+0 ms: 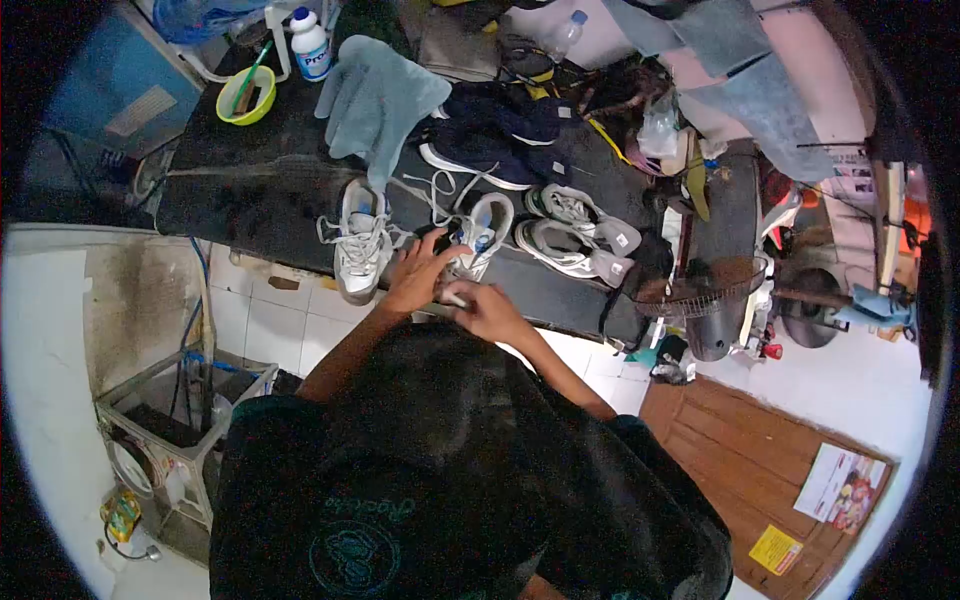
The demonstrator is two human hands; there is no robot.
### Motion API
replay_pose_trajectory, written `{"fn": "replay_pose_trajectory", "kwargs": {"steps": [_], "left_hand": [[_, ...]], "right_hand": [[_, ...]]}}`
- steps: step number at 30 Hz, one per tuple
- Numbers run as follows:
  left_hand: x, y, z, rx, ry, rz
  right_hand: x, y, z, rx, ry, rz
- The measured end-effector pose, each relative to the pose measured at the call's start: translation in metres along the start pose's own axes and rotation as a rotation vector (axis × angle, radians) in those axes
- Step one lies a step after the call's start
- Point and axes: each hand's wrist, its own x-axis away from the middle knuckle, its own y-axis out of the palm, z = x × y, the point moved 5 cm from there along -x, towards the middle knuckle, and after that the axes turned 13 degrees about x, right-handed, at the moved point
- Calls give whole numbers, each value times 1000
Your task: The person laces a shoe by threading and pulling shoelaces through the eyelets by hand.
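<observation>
Hands (415, 274) (490, 313): left spread, right curled, apparently on white shoe (484, 240).

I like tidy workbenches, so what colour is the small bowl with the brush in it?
Yellow-green; the bowl shows best in the head view.

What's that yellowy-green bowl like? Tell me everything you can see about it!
The bowl is small, round and bright yellow-green, and looks like plastic. It sits upright on the dark worktop, near a white bottle with a blue cap. Inside, a thin green stick leans up past the rim, beside something brown that's too small to make out. No hand touches the bowl.
</observation>
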Motion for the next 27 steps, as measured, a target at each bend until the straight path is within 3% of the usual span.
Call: {"fn": "replay_pose_trajectory", "kwargs": {"steps": [3,4,7,8,9,11,12,13,15,16,17,19,21,22,23,25,27], "left_hand": [[2,-1,-4,10,29,40],[1,0,-10,-13,97,76],[-4,12,-14,-81,18,79],[-1,13,-17,-127,87,136],[0,8,-16,-116,78,140],[3,12,-26,-21,258,284],[1,17,-22,-71,174,221],[-2,18,-17,-125,90,162],[3,18,-17,-107,52,131],[5,12,-11,-103,22,112],[1,6,-8,-105,1,97],[-14,47,-64,98,95,166],[-4,27,-37,-3,109,167],[-1,17,-25,69,55,142],[-2,19,-23,60,66,129],[-6,19,-21,43,88,106],[-10,16,-23,51,55,116]], "right_hand": [[9,9,-27,-109,-130,-100],[1,11,-26,-248,-190,3],[10,-16,-71,-160,-236,-65],[17,-23,-81,-145,-82,-215],[16,-21,-74,-240,-11,-229],[3,-20,-53,-418,126,-232],[1,-28,-71,-165,-160,-18],[5,-29,-93,-97,-448,38],[25,-38,-111,-30,-209,-268],[21,-40,-110,-94,-358,-131],[16,-34,-92,-378,18,-312],[19,-38,-99,-243,-135,-205],[43,-46,-128,84,-468,-131],[45,-55,-136,24,-372,-260],[36,-37,-108,-254,-207,-323],[32,-49,-106,-14,-141,-107],[57,-55,-142,-73,-439,-61]]}}
